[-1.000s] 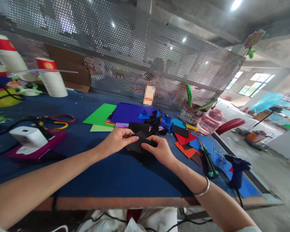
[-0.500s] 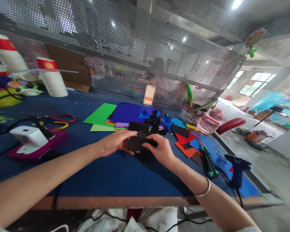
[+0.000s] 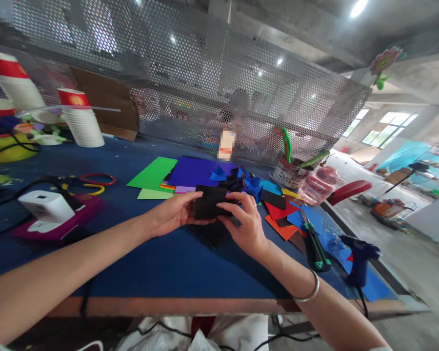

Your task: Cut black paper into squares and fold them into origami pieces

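Between my two hands, just above the table, is a piece of black paper (image 3: pixel 208 204). My left hand (image 3: pixel 175 213) pinches its left edge, thumb on top and fingers underneath. My right hand (image 3: pixel 244 219) has its fingers on the paper's right side. Below them another black sheet (image 3: pixel 211 235) lies on the blue table. Behind the hands are folded blue paper pieces (image 3: pixel 254 186) mixed with black ones, beside a purple-blue sheet (image 3: pixel 197 170) and a bright green sheet (image 3: pixel 153 171).
On the right lie red paper (image 3: pixel 278 210), a green-black utility knife (image 3: pixel 316 246) and a blue glue gun (image 3: pixel 360 256). A purple power strip (image 3: pixel 84 214) with a white plug and scissors (image 3: pixel 98 180) are at left. Paper cups (image 3: pixel 82 124) stand behind. A perforated metal screen (image 3: pixel 183 73) borders the back.
The black paper has turned up and now shows one broad face, where two overlapping pieces showed before. My right hand has shifted its grip, with its fingers raised higher.
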`<state>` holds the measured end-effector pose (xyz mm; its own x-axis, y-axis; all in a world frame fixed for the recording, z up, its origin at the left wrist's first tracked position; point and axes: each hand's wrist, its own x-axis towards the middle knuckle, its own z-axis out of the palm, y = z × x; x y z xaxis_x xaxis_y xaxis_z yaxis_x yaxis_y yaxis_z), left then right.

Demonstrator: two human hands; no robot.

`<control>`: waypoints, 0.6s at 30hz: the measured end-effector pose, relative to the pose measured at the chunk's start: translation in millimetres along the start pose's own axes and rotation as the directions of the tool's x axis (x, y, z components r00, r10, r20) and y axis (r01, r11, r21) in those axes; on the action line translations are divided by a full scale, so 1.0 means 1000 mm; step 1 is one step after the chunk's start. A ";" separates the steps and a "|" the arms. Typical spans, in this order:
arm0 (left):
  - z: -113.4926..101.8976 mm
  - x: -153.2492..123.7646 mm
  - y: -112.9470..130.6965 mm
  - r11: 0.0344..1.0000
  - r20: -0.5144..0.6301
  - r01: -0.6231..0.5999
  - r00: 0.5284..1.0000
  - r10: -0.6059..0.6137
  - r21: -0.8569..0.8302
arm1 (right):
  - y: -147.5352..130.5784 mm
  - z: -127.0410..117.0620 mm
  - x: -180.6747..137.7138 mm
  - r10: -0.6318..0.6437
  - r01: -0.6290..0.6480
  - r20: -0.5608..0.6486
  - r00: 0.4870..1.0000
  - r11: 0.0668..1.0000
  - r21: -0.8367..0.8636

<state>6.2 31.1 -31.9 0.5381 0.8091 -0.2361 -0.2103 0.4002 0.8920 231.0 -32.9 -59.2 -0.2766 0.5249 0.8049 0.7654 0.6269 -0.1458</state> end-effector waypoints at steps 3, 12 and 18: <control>-0.003 0.004 -0.002 0.998 -0.039 -0.064 0.997 0.063 -0.015 | -0.001 -0.001 0.000 -0.049 0.049 -0.047 0.998 0.999 -0.003; -0.006 0.003 -0.005 0.985 -0.063 -0.170 0.983 0.171 0.024 | 0.001 -0.002 -0.005 -0.091 0.088 -0.044 0.995 0.995 -0.056; -0.001 -0.001 -0.001 0.997 0.025 -0.064 0.998 0.063 0.035 | 0.001 -0.003 -0.005 -0.121 0.117 -0.075 0.990 0.991 -0.059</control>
<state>4.7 30.3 -32.7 0.5439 0.8217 -0.1702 -0.2150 0.3325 0.9183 234.9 -36.3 -61.7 -0.3232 0.4005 0.8574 0.7606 0.6490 -0.0165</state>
